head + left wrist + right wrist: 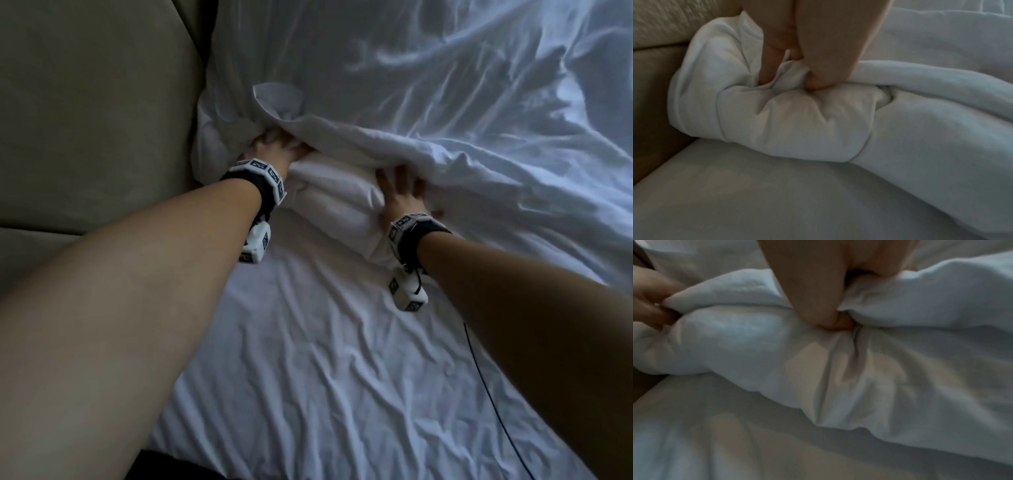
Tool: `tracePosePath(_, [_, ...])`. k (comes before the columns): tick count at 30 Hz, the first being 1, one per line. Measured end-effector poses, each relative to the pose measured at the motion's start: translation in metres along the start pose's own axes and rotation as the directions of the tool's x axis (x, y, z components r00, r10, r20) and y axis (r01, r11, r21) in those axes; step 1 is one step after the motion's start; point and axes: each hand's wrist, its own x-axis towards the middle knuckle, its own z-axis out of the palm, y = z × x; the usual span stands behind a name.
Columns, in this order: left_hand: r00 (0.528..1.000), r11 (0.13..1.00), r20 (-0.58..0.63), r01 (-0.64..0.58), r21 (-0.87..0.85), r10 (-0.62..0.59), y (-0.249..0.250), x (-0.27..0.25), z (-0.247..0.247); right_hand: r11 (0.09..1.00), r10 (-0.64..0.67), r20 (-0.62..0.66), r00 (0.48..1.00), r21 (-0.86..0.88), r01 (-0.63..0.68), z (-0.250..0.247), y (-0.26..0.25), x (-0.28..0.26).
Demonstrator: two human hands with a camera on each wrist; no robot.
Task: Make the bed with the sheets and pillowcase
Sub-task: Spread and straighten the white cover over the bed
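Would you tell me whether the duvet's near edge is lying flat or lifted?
Lifted and bunched: the left hand and right hand grip the duvet edge, raised over a folded white roll on the sheet.

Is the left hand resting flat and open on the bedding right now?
No, the left hand pinches a bunched fold of the white duvet, thumb and fingers dug into the fabric.

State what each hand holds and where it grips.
Both hands grip the white duvet's rolled edge: left hand at its corner by the headboard, right hand further along that edge.
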Motion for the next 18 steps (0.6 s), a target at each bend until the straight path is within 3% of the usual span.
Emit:
tracePosePath(8, [0.978,0.984,0.124,0.173,-0.031,-0.168,-0.013,-0.018,-0.032,0.995,-0.099,0.027,0.995,-0.023,0.100,-0.027,-0.027,-0.018])
tracePosePath(12, [0.983,0.983,0.066,0.164,0.080,-0.169,-0.045,-0.048,-0.038,0.991,-0.129,0.058,0.990,-0.027,0.131,-0.027,-0.063,-0.040])
tracePosePath(14, [0.994,0.992,0.034,0.104,0.077,-0.107,-0.051,-0.056,-0.035,0.989,-0.141,0.083,0.986,-0.030,0.144,-0.021,-0.065,-0.042])
tracePosePath(16, [0.992,0.996,0.084,0.091,-0.015,-0.090,-0.044,-0.062,-0.034,0.989,-0.136,0.092,0.986,-0.038,0.140,-0.017,-0.058,-0.046])
tracePosePath(18, [0.986,0.952,0.078,0.164,-0.257,-0.149,-0.038,-0.064,-0.026,0.988,-0.144,0.065,0.988,-0.053,0.147,-0.013,-0.050,-0.052])
